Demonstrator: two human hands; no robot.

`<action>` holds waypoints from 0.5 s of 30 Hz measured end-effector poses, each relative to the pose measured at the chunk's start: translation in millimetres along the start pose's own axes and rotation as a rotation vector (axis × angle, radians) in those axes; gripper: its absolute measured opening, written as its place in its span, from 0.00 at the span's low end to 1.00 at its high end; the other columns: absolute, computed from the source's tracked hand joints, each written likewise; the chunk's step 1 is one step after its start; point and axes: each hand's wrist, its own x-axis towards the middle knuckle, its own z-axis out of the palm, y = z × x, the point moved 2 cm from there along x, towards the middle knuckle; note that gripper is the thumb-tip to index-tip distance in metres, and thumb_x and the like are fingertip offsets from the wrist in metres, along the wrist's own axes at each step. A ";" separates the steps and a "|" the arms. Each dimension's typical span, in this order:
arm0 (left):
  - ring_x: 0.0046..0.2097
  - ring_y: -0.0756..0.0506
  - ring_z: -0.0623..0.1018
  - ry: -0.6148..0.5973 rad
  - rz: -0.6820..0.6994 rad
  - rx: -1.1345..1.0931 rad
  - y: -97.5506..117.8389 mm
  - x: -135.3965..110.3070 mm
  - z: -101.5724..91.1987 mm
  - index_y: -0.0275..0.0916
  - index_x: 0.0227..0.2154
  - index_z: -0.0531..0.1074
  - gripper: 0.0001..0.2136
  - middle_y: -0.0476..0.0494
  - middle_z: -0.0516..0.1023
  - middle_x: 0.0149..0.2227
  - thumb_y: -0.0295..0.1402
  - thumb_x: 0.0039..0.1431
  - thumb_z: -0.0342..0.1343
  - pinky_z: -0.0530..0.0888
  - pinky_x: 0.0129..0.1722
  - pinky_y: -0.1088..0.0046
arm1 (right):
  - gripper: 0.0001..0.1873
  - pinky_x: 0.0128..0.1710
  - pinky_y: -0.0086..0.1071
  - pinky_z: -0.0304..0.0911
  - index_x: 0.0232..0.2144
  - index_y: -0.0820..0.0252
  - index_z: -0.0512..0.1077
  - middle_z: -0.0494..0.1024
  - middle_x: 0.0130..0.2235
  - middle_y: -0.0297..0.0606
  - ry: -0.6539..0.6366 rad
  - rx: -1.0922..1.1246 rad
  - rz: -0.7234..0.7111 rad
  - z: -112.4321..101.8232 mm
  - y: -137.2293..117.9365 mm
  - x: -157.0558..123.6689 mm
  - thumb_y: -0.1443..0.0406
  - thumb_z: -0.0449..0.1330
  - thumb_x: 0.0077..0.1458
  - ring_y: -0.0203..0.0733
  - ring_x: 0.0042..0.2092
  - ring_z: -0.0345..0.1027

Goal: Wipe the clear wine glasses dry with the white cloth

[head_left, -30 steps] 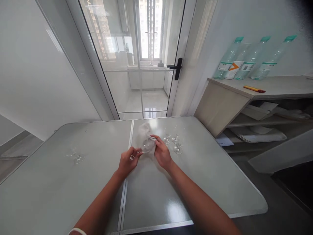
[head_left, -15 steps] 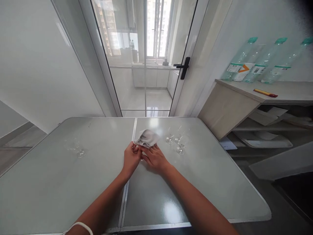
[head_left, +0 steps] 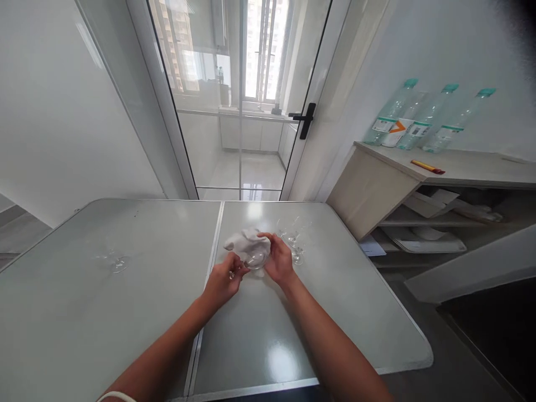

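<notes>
My left hand [head_left: 223, 281] pinches the stem of a clear wine glass [head_left: 254, 260] that lies tilted above the grey table [head_left: 125, 312]. Fingers of my right hand [head_left: 277, 258] curl round the bowl of that glass and press a crumpled white cloth [head_left: 244, 242] against it. Both hands meet over the seam in the middle of the table. Just right of my right hand stand a few more clear stemmed glasses [head_left: 295, 239].
A single stemmed glass [head_left: 117, 262] stands at the table's left. Behind the table is a glass door with a black handle [head_left: 304, 118]. At right, a wooden shelf unit [head_left: 419, 184] carries three plastic bottles [head_left: 422, 118] and a yellow-red pen [head_left: 426, 166].
The glass bowl is in view again beside the cloth, which half a second ago covered it. My hands have turned the glass, and the view has shifted slightly right.
</notes>
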 end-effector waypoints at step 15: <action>0.34 0.47 0.76 0.112 -0.106 0.016 -17.2 11.0 0.2 0.41 0.35 0.72 0.07 0.49 0.75 0.31 0.35 0.67 0.51 0.72 0.36 0.71 | 0.27 0.42 0.35 0.70 0.45 0.60 0.77 0.81 0.39 0.39 -0.132 0.288 0.080 32.3 43.8 -4.5 0.54 0.76 0.45 0.43 0.39 0.75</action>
